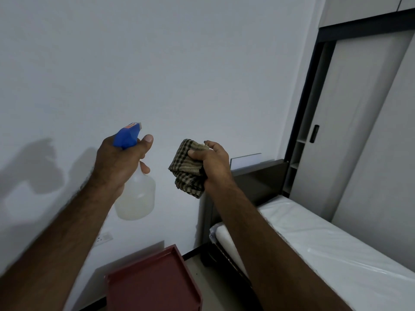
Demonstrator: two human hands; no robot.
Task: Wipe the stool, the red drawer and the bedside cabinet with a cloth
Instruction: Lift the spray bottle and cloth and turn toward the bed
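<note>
- Cloth (186, 169): we hold the checked cloth bunched in the right grip (215, 164). Fingers and thumb are curled round its upper part, and the rest hangs below and to the left of that grip.
- Spray bottle (139, 198): the left grip (121, 160) is closed round the neck, under the blue spray head (125, 136). The translucent body hangs beneath the grip.
- Both grips are raised before the white wall (157, 63), roughly level and apart. The cloth sits between them, clear of the bottle.
- Red drawer (155, 283): it lies well below both grips, between our forearms, open side up, close to the wall. Neither grip touches it.
- Mattress (325, 243): white, in clear wrap, below and right of the right grip. The dark headboard (258, 176) stands just beyond that grip.
- Wardrobe (359, 108): pale door, well to the right of the right grip.
</note>
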